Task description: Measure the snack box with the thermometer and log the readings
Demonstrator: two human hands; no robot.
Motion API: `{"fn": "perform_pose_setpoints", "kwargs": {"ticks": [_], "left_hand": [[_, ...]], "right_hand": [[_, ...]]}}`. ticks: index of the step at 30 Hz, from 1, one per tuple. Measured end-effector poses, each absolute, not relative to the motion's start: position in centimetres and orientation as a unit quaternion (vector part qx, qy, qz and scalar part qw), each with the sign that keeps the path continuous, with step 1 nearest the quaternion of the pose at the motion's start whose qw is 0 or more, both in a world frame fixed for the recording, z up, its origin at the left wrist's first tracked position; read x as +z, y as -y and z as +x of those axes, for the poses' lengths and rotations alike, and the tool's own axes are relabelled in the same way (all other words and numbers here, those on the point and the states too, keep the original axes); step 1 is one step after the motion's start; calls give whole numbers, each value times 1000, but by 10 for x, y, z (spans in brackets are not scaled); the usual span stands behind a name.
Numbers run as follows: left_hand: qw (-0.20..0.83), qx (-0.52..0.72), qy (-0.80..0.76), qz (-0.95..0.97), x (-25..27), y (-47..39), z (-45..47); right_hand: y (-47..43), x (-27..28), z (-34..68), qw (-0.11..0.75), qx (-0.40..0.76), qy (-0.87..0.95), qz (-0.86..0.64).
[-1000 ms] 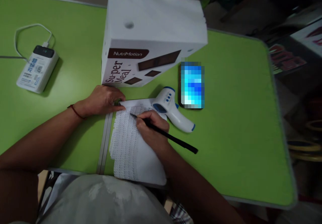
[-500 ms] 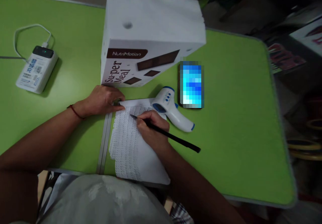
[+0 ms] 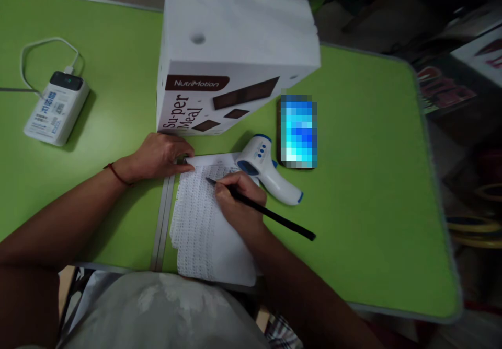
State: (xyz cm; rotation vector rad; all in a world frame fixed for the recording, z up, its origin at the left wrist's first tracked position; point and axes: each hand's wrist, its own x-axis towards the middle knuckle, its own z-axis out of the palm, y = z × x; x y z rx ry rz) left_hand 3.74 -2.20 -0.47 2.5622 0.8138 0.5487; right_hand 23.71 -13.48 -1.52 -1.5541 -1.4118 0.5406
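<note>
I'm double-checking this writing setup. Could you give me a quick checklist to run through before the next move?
1. Right grip on the black pen: ok, held slantwise.
2. Pen tip touching the handwritten sheet: cannot tell; it points at the written area.
3. Left grip at the sheet: ok, thumb at its upper left corner.
4. Sheet unobstructed: not ok; the infrared thermometer overlaps its upper right corner in this view.
5. Smartphone screen readable: cannot tell, pixelated.

The white box (image 3: 239, 51) reads "NutriMotion" and "Su-per Meal".
</note>
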Motion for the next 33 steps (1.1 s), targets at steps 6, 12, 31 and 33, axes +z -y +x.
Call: {"fn": "perform_pose_setpoints", "kwargs": {"ticks": [6, 12, 31, 33], "left_hand": [[188, 191, -295, 917, -4, 22, 37], [185, 192, -294, 918, -3, 23, 37], [198, 185, -298, 915, -3, 22, 38], [197, 184, -297, 916, -4, 22, 38]], "right_hand": [[134, -14, 236, 472, 222, 572, -633], [135, -12, 237, 469, 218, 573, -636], [133, -9, 236, 445, 247, 594, -623], [134, -10, 236, 448, 252, 592, -621]]}}
